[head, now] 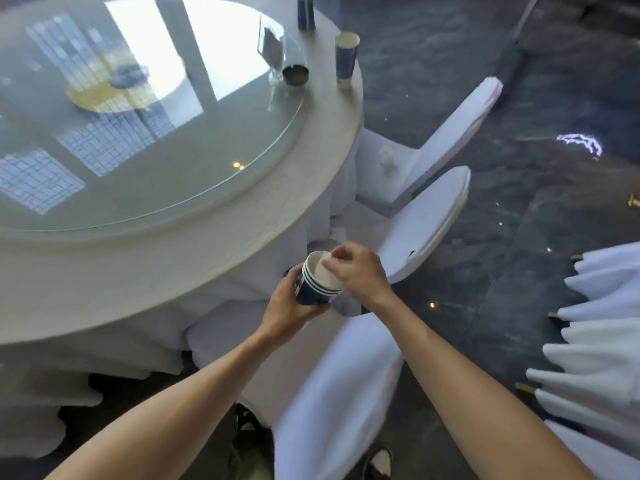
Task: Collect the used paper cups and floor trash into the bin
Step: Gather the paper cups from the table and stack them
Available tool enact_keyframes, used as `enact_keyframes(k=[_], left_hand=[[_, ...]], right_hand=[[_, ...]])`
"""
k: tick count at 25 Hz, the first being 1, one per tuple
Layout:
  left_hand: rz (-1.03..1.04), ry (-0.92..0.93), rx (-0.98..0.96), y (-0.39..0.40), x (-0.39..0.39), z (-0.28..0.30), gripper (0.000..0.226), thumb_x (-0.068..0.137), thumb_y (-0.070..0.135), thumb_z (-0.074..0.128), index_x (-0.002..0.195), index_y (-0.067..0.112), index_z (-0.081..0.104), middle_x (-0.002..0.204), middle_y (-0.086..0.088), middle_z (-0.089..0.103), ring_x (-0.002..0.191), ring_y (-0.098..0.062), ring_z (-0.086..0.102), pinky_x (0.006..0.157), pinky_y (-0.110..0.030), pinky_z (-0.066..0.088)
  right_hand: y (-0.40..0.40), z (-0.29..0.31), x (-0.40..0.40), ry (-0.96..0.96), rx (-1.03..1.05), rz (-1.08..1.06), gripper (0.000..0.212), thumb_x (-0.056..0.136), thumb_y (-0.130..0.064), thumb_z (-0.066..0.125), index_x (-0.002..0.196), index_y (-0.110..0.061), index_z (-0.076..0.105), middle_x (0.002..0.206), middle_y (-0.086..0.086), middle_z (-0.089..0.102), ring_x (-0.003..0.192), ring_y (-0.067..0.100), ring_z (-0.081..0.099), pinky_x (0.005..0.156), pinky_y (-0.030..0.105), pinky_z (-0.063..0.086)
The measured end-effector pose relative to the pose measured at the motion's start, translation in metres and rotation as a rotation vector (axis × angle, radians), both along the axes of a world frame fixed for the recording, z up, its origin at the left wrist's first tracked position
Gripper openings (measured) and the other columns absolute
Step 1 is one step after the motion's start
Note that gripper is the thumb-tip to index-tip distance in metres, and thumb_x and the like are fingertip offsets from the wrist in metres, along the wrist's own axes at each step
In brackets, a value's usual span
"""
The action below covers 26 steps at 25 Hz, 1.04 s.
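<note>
Head view: two hands point(294, 303) point(356, 271) hold one cup stack point(317, 285); two cups point(346, 58) point(305, 12) stand on table point(332, 109).

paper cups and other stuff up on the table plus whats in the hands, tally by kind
Blue paper cups standing on the table: 2, one near the edge and one cut off at the top
Stack of nested blue cups, left hand holding it, right hand at its rim: 1
Small dark bowl: 1
Clear glass stand: 1
Total: 5
</note>
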<state>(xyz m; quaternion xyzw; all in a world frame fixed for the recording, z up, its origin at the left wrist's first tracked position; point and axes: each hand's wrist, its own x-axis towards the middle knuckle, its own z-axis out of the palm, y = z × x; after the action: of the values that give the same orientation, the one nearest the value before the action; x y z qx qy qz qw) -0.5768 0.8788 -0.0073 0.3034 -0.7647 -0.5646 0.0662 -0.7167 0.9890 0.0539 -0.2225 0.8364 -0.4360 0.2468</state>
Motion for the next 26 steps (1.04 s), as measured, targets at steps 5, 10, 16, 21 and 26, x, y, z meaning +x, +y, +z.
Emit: enact_keyframes(k=[5, 10, 16, 21, 26], left_hand=[[0.066, 0.032, -0.045, 0.073, -0.005, 0.035, 0.082, 0.067, 0.024, 0.094, 0.138, 0.032, 0.057, 0.123, 0.008, 0.069, 0.109, -0.007, 0.067, 0.087, -0.018, 0.053], [0.125, 0.037, -0.038, 0.107, -0.017, 0.044, 0.080, 0.069, 0.015, 0.096, 0.138, 0.030, 0.057, 0.120, 0.007, 0.071, 0.104, 0.002, 0.067, 0.080, -0.010, 0.054], [0.246, -0.028, -0.034, 0.097, -0.048, 0.028, 0.081, 0.070, 0.017, 0.094, 0.140, 0.026, 0.054, 0.123, 0.006, 0.067, 0.110, -0.010, 0.065, 0.088, -0.019, 0.052], [0.425, -0.079, 0.011, 0.062, -0.099, -0.011, 0.082, 0.062, 0.027, 0.094, 0.136, 0.031, 0.058, 0.120, 0.007, 0.072, 0.110, -0.015, 0.069, 0.092, -0.035, 0.057], [0.562, -0.143, 0.086, 0.008, -0.168, -0.082, 0.087, 0.053, 0.045, 0.091, 0.133, 0.040, 0.056, 0.121, 0.006, 0.070, 0.114, -0.021, 0.068, 0.093, -0.048, 0.058]], right_hand=[[0.075, 0.025, -0.012, 0.173, 0.031, 0.289, 0.039, 0.102, -0.038, 0.052, 0.097, -0.009, 0.078, 0.101, 0.011, 0.075, 0.093, 0.026, 0.067, 0.086, 0.044, 0.054], [0.105, 0.029, -0.028, 0.020, 0.324, 0.548, 0.080, 0.094, -0.078, 0.024, 0.088, -0.016, 0.074, 0.096, 0.009, 0.073, 0.091, 0.027, 0.068, 0.087, 0.047, 0.057], [0.089, 0.034, -0.075, -0.010, 0.191, 0.505, 0.064, 0.103, -0.061, 0.037, 0.111, -0.013, 0.078, 0.119, 0.006, 0.076, 0.110, 0.024, 0.068, 0.100, 0.048, 0.053], [0.043, 0.020, -0.156, 0.210, 0.244, 0.635, 0.056, 0.099, -0.054, 0.053, 0.148, -0.027, 0.054, 0.161, 0.001, 0.043, 0.150, 0.021, 0.037, 0.121, 0.047, 0.035], [-0.032, -0.018, -0.258, 0.299, 0.444, 0.733, 0.075, 0.096, -0.051, 0.057, 0.161, -0.037, 0.024, 0.173, 0.006, 0.010, 0.159, 0.032, 0.009, 0.126, 0.052, 0.021]])
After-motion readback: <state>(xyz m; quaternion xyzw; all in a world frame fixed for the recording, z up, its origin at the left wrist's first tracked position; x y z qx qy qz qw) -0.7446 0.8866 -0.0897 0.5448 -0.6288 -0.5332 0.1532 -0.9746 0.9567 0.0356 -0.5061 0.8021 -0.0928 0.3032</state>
